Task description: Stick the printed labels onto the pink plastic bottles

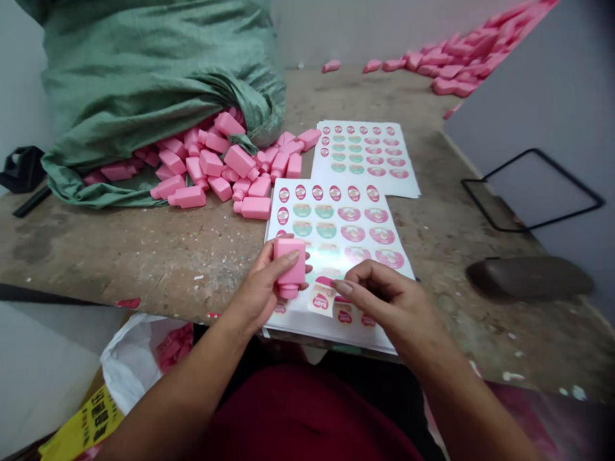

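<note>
My left hand (262,282) grips a small pink plastic bottle (291,261), its neck pointing down toward me, above the near sticker sheet. Between the thumb and fingers of my right hand (384,294) is the upper edge of a label sticker (321,296) with a red heart-like print. That sticker hangs just right of the bottle, apart from it. Beneath both hands lies the near sticker sheet (331,192), printed with red, green and pink labels. Part of this sheet is hidden by my hands.
A green sack (158,70) spills pink bottles (211,163) at the left. More sticker sheets (362,186) lie behind. A heap of pink bottles (466,57) fills the far right. A black wire frame (533,228) stands at the right. A white bag (127,358) hangs below the table edge.
</note>
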`<state>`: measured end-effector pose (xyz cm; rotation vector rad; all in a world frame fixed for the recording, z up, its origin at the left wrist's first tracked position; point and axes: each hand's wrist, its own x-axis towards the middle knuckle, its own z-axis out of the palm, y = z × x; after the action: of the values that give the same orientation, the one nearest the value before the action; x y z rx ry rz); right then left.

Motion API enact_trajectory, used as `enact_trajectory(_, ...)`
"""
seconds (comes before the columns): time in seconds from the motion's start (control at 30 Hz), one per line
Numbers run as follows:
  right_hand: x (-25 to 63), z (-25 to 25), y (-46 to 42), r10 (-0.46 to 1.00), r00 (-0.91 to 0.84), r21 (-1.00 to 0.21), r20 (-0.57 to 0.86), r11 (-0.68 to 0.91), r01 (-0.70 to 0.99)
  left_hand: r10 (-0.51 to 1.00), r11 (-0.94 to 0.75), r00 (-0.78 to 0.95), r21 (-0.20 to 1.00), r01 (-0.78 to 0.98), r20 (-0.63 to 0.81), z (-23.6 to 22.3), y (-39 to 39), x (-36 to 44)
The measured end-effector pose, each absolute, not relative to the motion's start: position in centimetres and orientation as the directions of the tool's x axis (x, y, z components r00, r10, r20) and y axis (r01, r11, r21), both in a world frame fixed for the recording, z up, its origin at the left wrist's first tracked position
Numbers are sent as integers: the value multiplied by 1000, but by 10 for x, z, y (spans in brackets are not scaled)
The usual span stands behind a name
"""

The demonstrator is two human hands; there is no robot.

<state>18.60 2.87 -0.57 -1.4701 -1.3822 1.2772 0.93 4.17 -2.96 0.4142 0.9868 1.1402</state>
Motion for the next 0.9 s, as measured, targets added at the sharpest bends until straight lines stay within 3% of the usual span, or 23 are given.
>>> enact_trajectory(0.27,187,-4,38,972,-204,-972,-117,-70,224,859,501,232,659,-560,-456,-19,24,24)
enact_trajectory(0.67,184,0,34,979,-126,-966,-163,-132,221,860,508,257,696,-508,-440,-19,22,24)
enact_trajectory(0.8,189,-6,37,980,-170,-944,-103,-42,328,867,499,263,730,-468,-424,-16,20,22)
enact_trajectory(0.9,193,-13,38,982,-185,-860,29,119,496,866,498,278,759,-420,-415,-12,17,20)
